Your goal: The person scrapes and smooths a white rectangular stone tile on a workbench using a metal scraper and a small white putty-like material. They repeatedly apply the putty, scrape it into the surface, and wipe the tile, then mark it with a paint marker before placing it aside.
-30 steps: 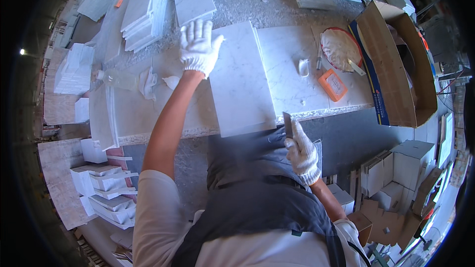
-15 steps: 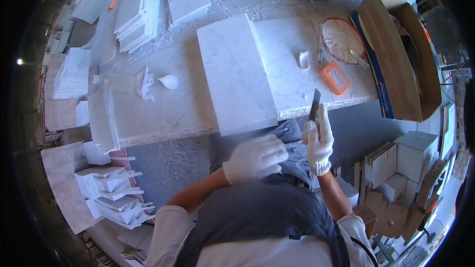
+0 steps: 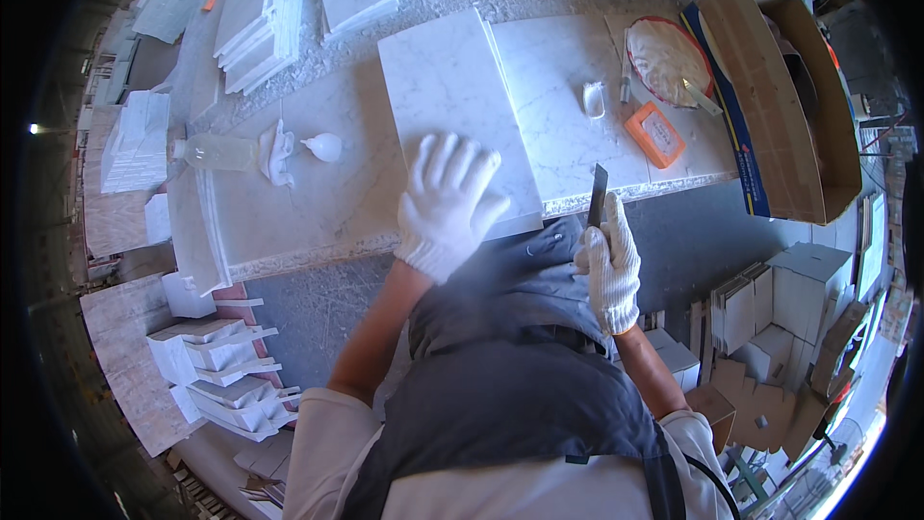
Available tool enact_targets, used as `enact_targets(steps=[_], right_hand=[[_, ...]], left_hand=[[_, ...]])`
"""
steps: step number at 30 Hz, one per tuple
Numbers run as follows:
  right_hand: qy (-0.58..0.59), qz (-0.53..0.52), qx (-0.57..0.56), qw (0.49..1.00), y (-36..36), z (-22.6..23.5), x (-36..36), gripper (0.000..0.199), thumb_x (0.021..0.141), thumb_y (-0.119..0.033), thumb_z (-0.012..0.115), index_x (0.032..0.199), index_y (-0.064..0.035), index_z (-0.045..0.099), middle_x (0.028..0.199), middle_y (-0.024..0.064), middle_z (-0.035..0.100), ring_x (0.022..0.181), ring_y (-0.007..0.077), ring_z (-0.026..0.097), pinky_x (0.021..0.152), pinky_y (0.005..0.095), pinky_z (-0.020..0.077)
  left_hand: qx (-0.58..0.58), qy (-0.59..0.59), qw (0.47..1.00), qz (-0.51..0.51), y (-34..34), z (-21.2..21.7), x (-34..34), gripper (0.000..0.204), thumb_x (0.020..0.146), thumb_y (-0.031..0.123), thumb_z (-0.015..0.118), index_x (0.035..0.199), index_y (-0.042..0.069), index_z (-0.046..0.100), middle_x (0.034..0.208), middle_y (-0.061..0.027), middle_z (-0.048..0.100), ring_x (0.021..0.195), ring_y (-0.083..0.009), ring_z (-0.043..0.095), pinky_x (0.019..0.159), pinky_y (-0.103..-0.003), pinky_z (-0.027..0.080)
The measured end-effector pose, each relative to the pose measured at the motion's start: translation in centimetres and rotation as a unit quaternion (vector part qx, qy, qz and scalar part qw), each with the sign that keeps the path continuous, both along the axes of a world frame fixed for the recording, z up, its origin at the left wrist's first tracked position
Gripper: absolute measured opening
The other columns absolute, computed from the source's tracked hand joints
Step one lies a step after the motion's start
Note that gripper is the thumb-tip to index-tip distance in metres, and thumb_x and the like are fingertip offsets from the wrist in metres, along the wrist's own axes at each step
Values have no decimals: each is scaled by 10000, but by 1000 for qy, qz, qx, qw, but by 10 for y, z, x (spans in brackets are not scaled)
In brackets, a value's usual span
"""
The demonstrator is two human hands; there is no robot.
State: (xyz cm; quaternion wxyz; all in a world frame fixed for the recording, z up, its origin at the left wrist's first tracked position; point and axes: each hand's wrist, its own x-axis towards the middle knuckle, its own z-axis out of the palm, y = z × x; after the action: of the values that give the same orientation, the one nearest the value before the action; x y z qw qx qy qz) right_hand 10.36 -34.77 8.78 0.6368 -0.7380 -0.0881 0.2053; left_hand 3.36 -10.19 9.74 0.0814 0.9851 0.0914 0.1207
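Note:
A pale marble tile (image 3: 460, 96) with faint grey veins lies at the middle of the bench, its near end reaching past the front edge. My left hand (image 3: 447, 195), in a white knit glove, has its fingers spread over the tile's near left part; whether the palm presses on it I cannot tell. My right hand (image 3: 612, 268), gloved alike, is closed round a flat dark blade (image 3: 599, 195) that points up and away, just off the bench's front edge. Its handle is hidden in the glove.
On the bench, an orange box (image 3: 655, 135), a red-rimmed bowl (image 3: 710, 65) of pale paste and a cardboard box (image 3: 770, 87) stand to the right. A bottle (image 3: 219, 151) and a white squeeze bulb (image 3: 323, 146) lie left. Tile stacks (image 3: 262, 24) stand behind.
My left hand has risen from near my lap onto the tile, its fingers now spread. My right hand has shifted slightly left, still holding the blade.

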Motion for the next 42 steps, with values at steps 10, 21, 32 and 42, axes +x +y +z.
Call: enact_targets(steps=[10, 21, 32, 42], right_hand=[[0, 14, -4, 1000, 0, -3, 6, 575, 1040, -158, 567, 1556, 60, 435, 838, 22, 624, 610, 69, 554, 565, 247, 486], [22, 35, -2, 999, 6, 2, 5, 572, 1050, -155, 589, 1566, 40, 438, 932, 38, 651, 624, 68, 582, 590, 239, 510], [64, 125, 96, 986, 27, 15, -5, 560, 1073, -118, 603, 1592, -6, 425, 999, 31, 675, 717, 60, 594, 656, 227, 523], [-57, 238, -11, 969, 20, 25, -4, 685, 869, 22, 736, 1519, -24, 526, 1285, 179, 720, 1042, 283, 732, 921, 352, 576]], left_hand=[[34, 45, 996, 65, 3, 6, 32, 555, 978, 507, 628, 1405, 153, 640, 1416, -143, 648, 1438, -291, 503, 1272, -492, 260], [51, 78, 994, 55, -28, 20, -14, 464, 1000, 471, 604, 1296, 126, 693, 1291, -103, 691, 1387, -249, 525, 1274, -454, 253], [-378, -77, 912, 139, -61, 44, -25, 273, 933, 288, 791, 1094, 68, 768, 1039, -116, 764, 1112, -296, 709, 950, -397, 558], [-510, 97, 847, 112, -56, 43, -18, 252, 974, 257, 757, 1017, 9, 758, 934, -132, 754, 821, -216, 715, 717, -379, 550]])
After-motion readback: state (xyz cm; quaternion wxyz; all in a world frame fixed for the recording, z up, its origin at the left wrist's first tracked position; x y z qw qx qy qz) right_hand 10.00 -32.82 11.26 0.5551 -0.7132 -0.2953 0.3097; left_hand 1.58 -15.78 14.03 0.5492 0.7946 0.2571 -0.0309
